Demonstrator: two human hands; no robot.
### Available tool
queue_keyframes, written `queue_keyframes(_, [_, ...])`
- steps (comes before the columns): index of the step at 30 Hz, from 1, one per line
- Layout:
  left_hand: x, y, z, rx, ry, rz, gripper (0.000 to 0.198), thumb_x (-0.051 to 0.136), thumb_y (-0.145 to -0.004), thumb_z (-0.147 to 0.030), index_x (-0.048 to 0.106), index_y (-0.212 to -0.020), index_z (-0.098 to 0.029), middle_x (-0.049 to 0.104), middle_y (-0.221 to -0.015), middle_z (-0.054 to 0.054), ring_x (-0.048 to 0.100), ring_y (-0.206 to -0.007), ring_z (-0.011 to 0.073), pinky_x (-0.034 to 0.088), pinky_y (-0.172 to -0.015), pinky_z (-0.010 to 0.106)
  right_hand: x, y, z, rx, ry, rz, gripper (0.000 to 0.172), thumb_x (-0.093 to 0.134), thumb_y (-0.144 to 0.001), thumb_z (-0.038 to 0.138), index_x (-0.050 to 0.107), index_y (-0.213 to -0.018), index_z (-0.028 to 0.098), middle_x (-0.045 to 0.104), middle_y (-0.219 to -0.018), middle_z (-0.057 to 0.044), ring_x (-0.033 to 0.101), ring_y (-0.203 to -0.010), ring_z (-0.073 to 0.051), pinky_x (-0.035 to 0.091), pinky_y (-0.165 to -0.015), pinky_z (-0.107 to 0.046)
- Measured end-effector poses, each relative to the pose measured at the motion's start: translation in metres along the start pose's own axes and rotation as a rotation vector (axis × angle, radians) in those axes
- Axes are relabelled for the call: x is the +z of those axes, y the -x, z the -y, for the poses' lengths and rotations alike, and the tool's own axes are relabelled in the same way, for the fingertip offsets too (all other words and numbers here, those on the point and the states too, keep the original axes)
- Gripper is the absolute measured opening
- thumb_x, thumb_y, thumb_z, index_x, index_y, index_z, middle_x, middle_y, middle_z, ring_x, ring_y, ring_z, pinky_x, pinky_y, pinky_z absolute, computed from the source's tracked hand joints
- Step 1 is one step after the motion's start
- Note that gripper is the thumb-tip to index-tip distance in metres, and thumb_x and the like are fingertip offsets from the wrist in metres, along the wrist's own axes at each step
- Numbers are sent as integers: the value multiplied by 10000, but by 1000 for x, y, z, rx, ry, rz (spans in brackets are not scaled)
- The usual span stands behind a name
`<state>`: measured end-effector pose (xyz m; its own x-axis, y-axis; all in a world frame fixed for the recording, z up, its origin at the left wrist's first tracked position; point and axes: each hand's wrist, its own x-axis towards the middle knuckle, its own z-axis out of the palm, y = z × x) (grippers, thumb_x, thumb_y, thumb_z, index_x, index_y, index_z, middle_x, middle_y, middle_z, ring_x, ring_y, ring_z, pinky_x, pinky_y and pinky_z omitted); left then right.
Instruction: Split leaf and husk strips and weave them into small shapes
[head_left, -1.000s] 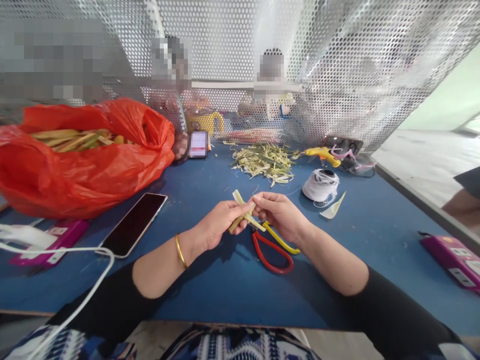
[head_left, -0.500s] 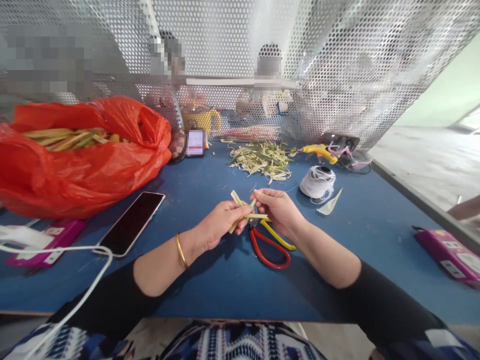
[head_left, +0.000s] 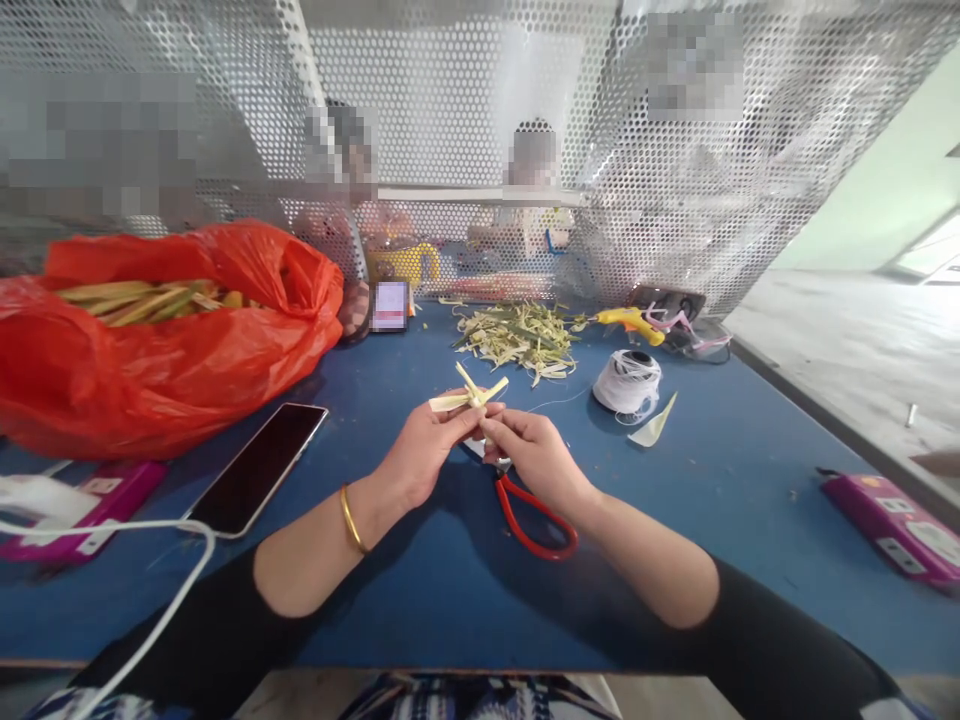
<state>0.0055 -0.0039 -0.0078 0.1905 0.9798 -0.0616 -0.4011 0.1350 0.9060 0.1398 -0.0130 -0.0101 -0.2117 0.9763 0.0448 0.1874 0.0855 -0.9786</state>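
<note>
My left hand [head_left: 421,452] and my right hand [head_left: 529,455] meet over the middle of the blue table [head_left: 420,590]. Both pinch a small bundle of pale yellow leaf strips [head_left: 468,393] whose ends fan out above my fingertips. The left wrist wears a gold bangle [head_left: 349,519]. Red-handled scissors [head_left: 534,520] lie on the table just under my right hand.
A red plastic bag [head_left: 165,340] of leaf strips sits at the left, a dark phone [head_left: 256,468] beside it. Leaf scraps [head_left: 517,340], a white thread spool [head_left: 628,383], a yellow glue gun [head_left: 630,322] and a pink box [head_left: 892,525] lie around. Perforated metal screen [head_left: 480,120] stands behind.
Both hands lifted the strips a little and turned them, so the ends now fan upward. The scissors' yellow handle is now hidden by my right hand.
</note>
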Motion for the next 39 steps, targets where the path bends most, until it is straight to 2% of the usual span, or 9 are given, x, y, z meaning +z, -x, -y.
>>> queue_keyframes(8, [0, 1, -2, -16, -29, -4, 291, 820, -587, -288, 710, -807, -132, 701, -744, 20, 612, -701, 133, 494, -709, 268, 2, 4, -2, -106, 135, -31, 274, 486, -869, 375, 539, -673, 190, 585, -662, 7, 528, -633, -125, 404, -618, -241])
queue_keyframes(11, [2, 3, -1, -15, -9, -44, 288, 841, -550, -287, 699, -745, -129, 668, -684, -4, 581, -653, 110, 482, -689, 250, 1, 7, 1, -239, 356, -43, 267, 412, -912, 304, 523, -693, 197, 572, -736, -15, 538, -704, -139, 395, -666, -251])
queue_keyframes(15, [5, 5, 2, -30, 61, -180, 365, 881, -442, -248, 684, -723, -122, 670, -683, -9, 582, -657, 99, 468, -679, 224, 0, 9, 3, -409, 657, -67, 266, 359, -928, 224, 451, -679, 204, 473, -712, -15, 451, -636, -137, 346, -617, -263])
queue_keyframes(22, [8, 7, 1, -42, 127, -252, 383, 885, -380, -236, 684, -682, -111, 674, -627, 4, 577, -598, 95, 464, -622, 216, 1, 8, -3, -642, 757, -37, 235, 344, -908, 149, 404, -690, 211, 413, -673, -8, 391, -622, -150, 326, -586, -271])
queue_keyframes(30, [5, 7, 2, -58, 109, -251, 318, 860, -445, -207, 680, -689, -112, 660, -624, 4, 580, -594, 110, 459, -610, 236, 9, 11, -7, -682, 750, -40, 226, 346, -898, 127, 441, -707, 201, 466, -698, -29, 409, -638, -158, 341, -588, -274])
queue_keyframes(35, [0, 1, -5, -179, 67, -160, 236, 830, -550, -203, 658, -690, -120, 619, -597, -5, 557, -562, 94, 442, -551, 207, 2, 13, -3, -662, 887, -28, 298, 349, -969, 226, 526, -733, 183, 526, -711, -38, 451, -640, -158, 337, -614, -278])
queue_keyframes(37, [-3, 0, -11, -231, 41, -131, 168, 783, -633, -200, 663, -724, -125, 596, -598, -9, 550, -554, 91, 457, -554, 213, -7, 11, 2, -658, 980, -105, 319, 356, -981, 285, 566, -764, 180, 567, -754, -58, 486, -685, -174, 341, -647, -292])
queue_keyframes(39, [-4, 0, -15, -263, 0, -87, 129, 735, -694, -207, 674, -772, -124, 562, -596, -17, 534, -547, 90, 472, -562, 228, -16, 7, 7, -634, 1038, -222, 285, 387, -973, 331, 601, -881, 167, 611, -894, -103, 526, -806, -205, 356, -704, -309])
